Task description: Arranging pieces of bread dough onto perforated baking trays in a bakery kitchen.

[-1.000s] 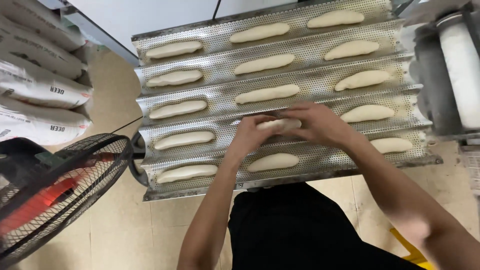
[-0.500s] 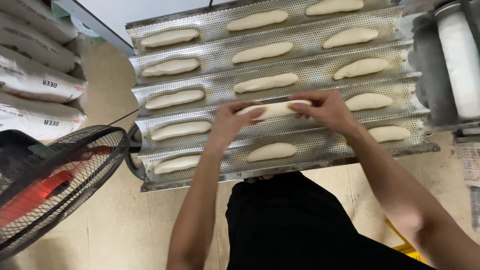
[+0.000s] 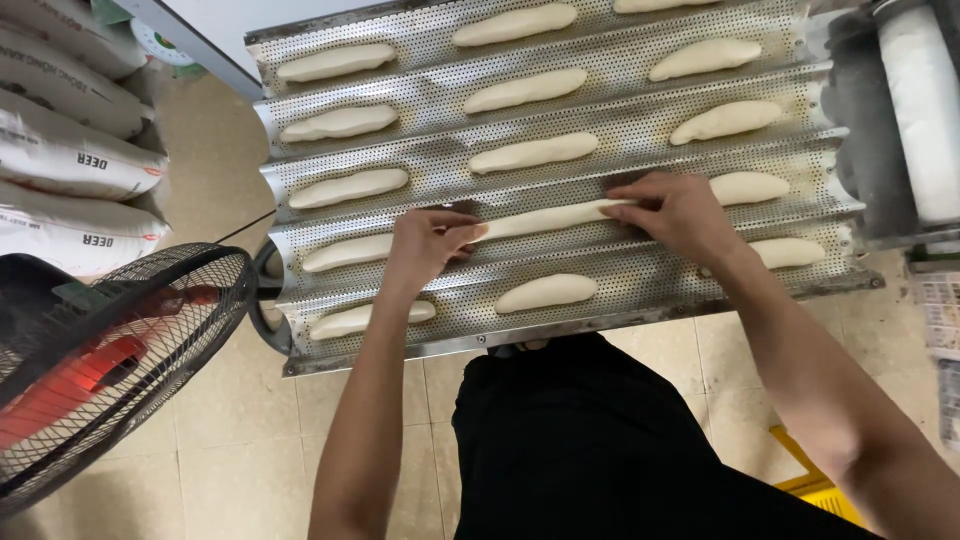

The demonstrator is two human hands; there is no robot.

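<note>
Leftmost: stacked flour sacks, wire-guard fan on tiled floor. Then perforated baguette tray, dough pieces lying in its channels. Left hand, fingers pinched together on left end of long dough strip in second-nearest channel. Right hand, fingers closed on strip's right end. White roller far right.

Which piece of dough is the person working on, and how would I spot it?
Find the perforated metal tray with its long grooves. In the second groove from the near edge, the middle dough piece lies between the left hand and right hand. It is longer and thinner than its plumper neighbours.
</note>
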